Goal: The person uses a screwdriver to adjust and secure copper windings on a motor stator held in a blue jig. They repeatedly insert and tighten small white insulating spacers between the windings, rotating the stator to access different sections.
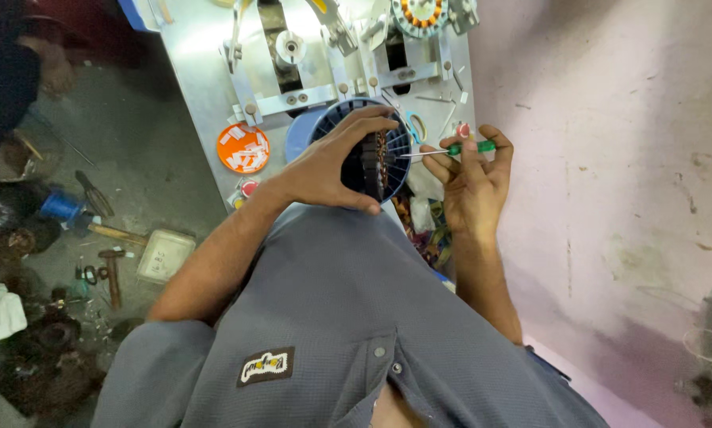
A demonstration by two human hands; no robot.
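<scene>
My left hand [328, 165] grips a dark round motor stator [372, 165] with copper windings, holding it on edge over a blue slotted basket [304, 133]. My right hand [473, 176] holds a green-handled screwdriver [451, 149], its thin metal shaft pointing left with the tip touching the stator's side. Both hands are close together at the near edge of a metal workbench [205, 87].
An orange lid [243, 148] with several small white strips lies left of the basket. A winding machine [348, 47] with metal brackets and another stator [421, 16] stands behind. Hammers and tools litter the floor at left [110, 261]. A pink wall [610, 158] is at right. Another person's arm [23, 71] shows top left.
</scene>
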